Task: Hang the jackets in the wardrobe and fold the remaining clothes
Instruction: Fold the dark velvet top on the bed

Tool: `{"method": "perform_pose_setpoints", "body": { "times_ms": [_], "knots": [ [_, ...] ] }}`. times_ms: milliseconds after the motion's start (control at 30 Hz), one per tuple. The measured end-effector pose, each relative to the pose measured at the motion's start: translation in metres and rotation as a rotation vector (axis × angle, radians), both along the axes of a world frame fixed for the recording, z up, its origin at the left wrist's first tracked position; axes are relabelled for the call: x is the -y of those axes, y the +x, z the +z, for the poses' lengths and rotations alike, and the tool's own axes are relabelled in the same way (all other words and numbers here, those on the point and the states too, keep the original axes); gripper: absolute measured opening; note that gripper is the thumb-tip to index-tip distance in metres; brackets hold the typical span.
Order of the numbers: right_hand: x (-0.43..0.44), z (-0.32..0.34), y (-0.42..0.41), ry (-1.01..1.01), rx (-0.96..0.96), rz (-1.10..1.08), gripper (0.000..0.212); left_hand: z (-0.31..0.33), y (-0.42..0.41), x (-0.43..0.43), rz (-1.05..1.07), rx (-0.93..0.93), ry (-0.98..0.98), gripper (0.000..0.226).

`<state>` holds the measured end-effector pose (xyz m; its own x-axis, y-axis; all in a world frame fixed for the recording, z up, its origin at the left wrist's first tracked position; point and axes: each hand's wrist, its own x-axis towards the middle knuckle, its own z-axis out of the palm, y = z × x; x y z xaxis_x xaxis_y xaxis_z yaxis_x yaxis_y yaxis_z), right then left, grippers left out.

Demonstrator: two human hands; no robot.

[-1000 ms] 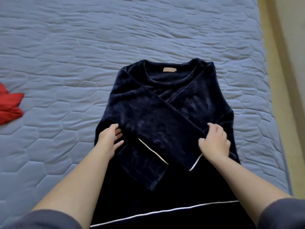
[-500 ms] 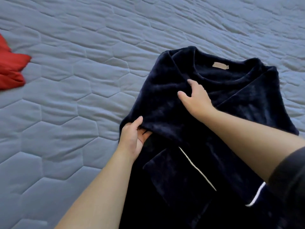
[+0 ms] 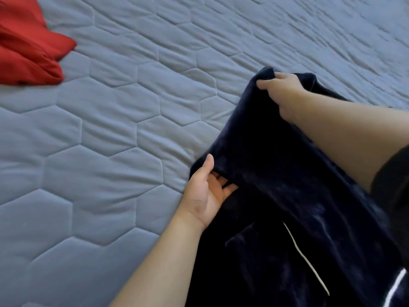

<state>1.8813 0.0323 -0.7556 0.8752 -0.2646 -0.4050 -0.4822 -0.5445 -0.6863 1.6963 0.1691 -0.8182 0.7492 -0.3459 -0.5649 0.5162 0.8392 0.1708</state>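
Note:
A dark navy velvet top (image 3: 276, 196) with thin white piping lies on the bed at the lower right, its sleeves folded across the front. My right hand (image 3: 281, 89) grips its upper left corner at the shoulder, fingers curled over the fabric. My left hand (image 3: 208, 191) holds the top's left edge lower down, thumb on top and fingers tucked under the cloth. The collar and right side of the top are hidden behind my right forearm.
A crumpled red garment (image 3: 28, 49) lies at the top left. The quilted blue-grey bed cover (image 3: 110, 151) spreads over the left and the far side.
My right hand moved from the top's chest up to its left shoulder corner and took hold. The left hand kept its hold on the left edge. The view swung left and nearer.

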Motion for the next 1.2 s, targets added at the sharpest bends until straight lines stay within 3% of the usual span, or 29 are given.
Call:
{"method": "perform_pose_setpoints", "body": {
  "times_ms": [133,267,400,500,567,667,767,833,867,933,967,1033,1100,1200],
  "knots": [
    [-0.005,-0.015,-0.003,-0.052,-0.008,0.113,0.038,0.0,0.003,0.004,0.075,-0.017,0.041,0.041],
    [-0.004,-0.02,0.003,-0.363,0.046,0.2,0.048,-0.002,0.004,0.008,0.105,-0.026,0.093,0.033],
    [0.0,-0.01,-0.024,-0.781,0.265,0.277,0.057,0.005,0.004,0.003,0.082,-0.028,0.037,0.042],
    [0.006,-0.016,-0.07,-0.745,0.331,0.405,0.059,0.007,0.003,0.005,0.064,0.008,0.093,0.033],
    [0.014,-0.028,-0.085,-0.756,0.186,0.519,0.057,0.005,0.002,0.008,0.061,0.012,0.177,0.02],
    [0.02,-0.036,-0.071,-0.65,0.016,0.568,0.057,0.004,0.004,0.011,0.063,0.014,0.259,0.03],
    [0.031,-0.027,-0.076,-0.54,0.12,0.541,0.056,0.015,0.004,0.014,0.03,-0.013,0.383,0.04],
    [0.055,-0.019,-0.097,-0.572,0.181,0.514,0.055,0.03,-0.005,0.019,-0.036,0.016,0.657,0.04],
    [0.074,-0.015,-0.109,-0.619,0.187,0.474,0.055,0.036,-0.013,0.02,-0.073,0.114,0.914,0.039],
    [0.12,-0.009,-0.13,-0.71,0.15,0.356,0.055,0.045,-0.029,0.019,-0.165,0.523,1.536,0.036],
    [0.143,-0.006,-0.138,-0.745,0.118,0.292,0.055,0.051,-0.032,0.019,-0.17,0.746,1.759,0.031],
    [0.186,-0.003,-0.154,-0.794,0.039,0.191,0.056,0.064,-0.023,0.031,-0.146,1.016,1.952,0.018],
    [0.22,-0.004,-0.165,-0.803,-0.034,0.141,0.058,0.069,0.002,0.057,-0.234,1.093,2.061,0.026],
    [0.248,-0.016,-0.172,-0.767,-0.145,0.176,0.06,0.052,0.04,0.09,-0.727,1.056,2.244,0.06]
  ]
}}
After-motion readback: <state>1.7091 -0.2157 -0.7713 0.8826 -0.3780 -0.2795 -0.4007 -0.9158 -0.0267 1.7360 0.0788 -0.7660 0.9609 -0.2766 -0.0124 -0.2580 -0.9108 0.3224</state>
